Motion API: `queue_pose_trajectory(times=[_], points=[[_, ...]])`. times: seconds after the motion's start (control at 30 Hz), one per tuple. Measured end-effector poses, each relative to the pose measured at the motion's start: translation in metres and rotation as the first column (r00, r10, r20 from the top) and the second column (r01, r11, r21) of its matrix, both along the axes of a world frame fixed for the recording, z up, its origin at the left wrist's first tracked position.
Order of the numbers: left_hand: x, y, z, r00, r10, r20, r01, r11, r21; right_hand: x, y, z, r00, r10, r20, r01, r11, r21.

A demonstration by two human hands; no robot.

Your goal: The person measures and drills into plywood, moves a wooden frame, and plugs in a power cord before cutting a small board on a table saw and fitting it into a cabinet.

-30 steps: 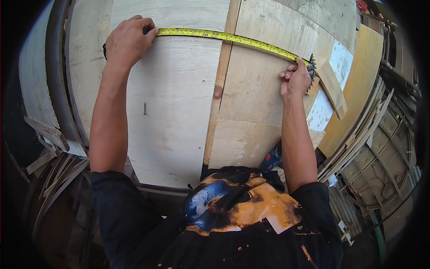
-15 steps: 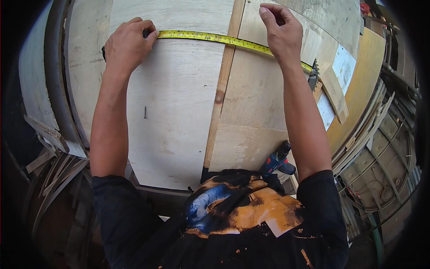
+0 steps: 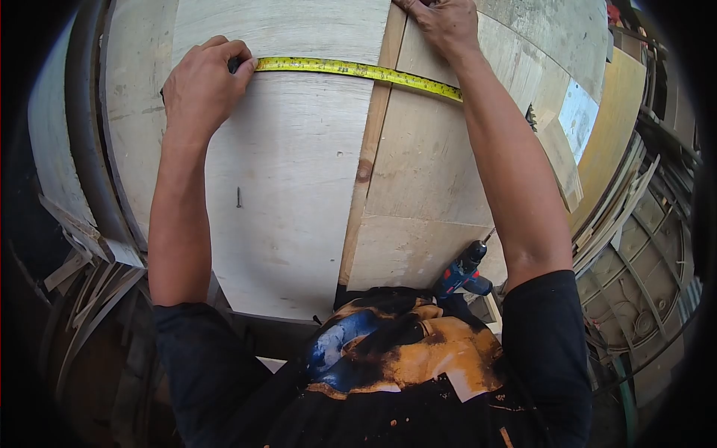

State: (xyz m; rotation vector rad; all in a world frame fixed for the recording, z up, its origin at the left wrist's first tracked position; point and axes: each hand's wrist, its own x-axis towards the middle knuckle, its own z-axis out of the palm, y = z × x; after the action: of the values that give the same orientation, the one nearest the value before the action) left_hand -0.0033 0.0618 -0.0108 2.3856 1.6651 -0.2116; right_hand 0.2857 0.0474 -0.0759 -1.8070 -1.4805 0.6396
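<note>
My left hand (image 3: 205, 86) is closed on one end of the yellow tape measure (image 3: 321, 66), with a dark part showing between thumb and fingers. The blade runs to the right across a pale plywood sheet (image 3: 287, 179) and a narrow wood strip (image 3: 370, 145), then passes under my right forearm. At the top edge of the view, my right hand (image 3: 444, 26) is by the upper end of the strip, above the blade. Its fingers are drawn together and partly cut off, so anything they hold is hidden.
A screw (image 3: 239, 197) lies on the plywood. The cordless drill (image 3: 464, 270) rests near my body, its bit pointing up and right. Short wood offcuts (image 3: 560, 160) lie at right, and stacked thin strips (image 3: 616, 201) stand beyond. More scrap wood (image 3: 97, 291) is at lower left.
My right hand has moved up and left, toward the upper end of the wood strip. My left hand and the tape end have shifted slightly left and down.
</note>
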Motion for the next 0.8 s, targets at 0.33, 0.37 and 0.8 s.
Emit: queue_pose_trajectory(times=[0.33, 0.37, 0.8], points=[[-0.002, 0.000, -0.002, 1.000, -0.009, 0.001, 0.009, 1.000, 0.023, 0.003, -0.001, 0.001, 0.999, 0.035, 0.032, -0.036, 0.999, 0.024], [-0.002, 0.000, -0.002, 1.000, -0.013, -0.001, 0.013, 1.000, 0.020, 0.001, 0.000, 0.000, 0.999, 0.001, -0.034, 0.001, 0.998, 0.055], [0.001, 0.000, 0.002, 1.000, 0.006, -0.023, -0.006, 1.000, -0.004, -0.002, 0.004, 0.007, 0.994, -0.045, 0.101, 0.048, 0.998, -0.032]])
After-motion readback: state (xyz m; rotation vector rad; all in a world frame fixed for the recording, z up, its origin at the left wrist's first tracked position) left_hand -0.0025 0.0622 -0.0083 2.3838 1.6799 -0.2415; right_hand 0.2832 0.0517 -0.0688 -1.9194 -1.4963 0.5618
